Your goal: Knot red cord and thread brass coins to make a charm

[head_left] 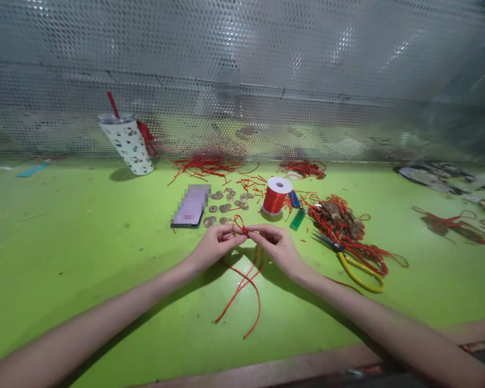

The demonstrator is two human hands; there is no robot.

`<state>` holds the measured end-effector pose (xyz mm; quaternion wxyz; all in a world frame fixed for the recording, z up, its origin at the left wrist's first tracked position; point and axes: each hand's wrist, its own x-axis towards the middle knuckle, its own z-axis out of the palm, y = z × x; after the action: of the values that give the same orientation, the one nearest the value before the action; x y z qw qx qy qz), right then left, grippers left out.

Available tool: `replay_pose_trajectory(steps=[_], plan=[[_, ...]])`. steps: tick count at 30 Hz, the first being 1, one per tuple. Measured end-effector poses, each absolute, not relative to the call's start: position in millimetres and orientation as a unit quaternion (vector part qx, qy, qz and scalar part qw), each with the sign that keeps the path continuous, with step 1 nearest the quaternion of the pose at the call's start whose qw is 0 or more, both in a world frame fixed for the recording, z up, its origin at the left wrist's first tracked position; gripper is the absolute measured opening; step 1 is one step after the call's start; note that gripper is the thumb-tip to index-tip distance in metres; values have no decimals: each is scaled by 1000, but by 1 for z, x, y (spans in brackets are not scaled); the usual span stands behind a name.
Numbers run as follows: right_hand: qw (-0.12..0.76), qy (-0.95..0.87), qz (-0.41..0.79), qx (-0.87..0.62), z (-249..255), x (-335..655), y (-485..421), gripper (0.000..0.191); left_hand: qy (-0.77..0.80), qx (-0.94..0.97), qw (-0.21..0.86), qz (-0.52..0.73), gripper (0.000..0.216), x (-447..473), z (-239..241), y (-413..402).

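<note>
A red cord (pixel 245 233) with a small knot and a loop on top is pinched between my two hands. My left hand (pixel 222 240) is closed on the knot's left side. On its right side, my right hand (pixel 275 242) grips the same cord between thumb and finger. Two long cord ends hang below and trail over the green table toward me. Several round coins (pixel 225 208) with centre holes lie just beyond my fingers. Behind my right hand stands a spool of red cord (pixel 276 196). Whether a coin is hidden inside my fingers, I cannot make out.
Right of my hands are yellow- and red-handled scissors (pixel 359 264), a heap of corded coins (pixel 339 218) and a green lighter (pixel 298 219). A phone (pixel 191 206) lies left, behind it a patterned tumbler (pixel 127 143). Perforated sheeting (pixel 242 81) closes the back; red cords (pixel 206 165) lie before it.
</note>
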<state>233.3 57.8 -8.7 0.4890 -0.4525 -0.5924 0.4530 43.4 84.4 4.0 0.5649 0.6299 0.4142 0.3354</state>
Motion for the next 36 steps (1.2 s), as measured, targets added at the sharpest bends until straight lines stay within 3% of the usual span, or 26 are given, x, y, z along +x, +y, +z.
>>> replay_pose_trajectory(steps=[16, 23, 36], plan=[[426, -604, 509, -441, -8, 224, 49, 38, 418, 584, 550, 427, 25, 49, 8, 84], [401, -621, 538, -405, -8, 220, 48, 37, 391, 536, 638, 391, 30, 55, 9, 76], [430, -596, 532, -420, -11, 223, 51, 38, 428, 570, 603, 358, 32, 48, 10, 84]])
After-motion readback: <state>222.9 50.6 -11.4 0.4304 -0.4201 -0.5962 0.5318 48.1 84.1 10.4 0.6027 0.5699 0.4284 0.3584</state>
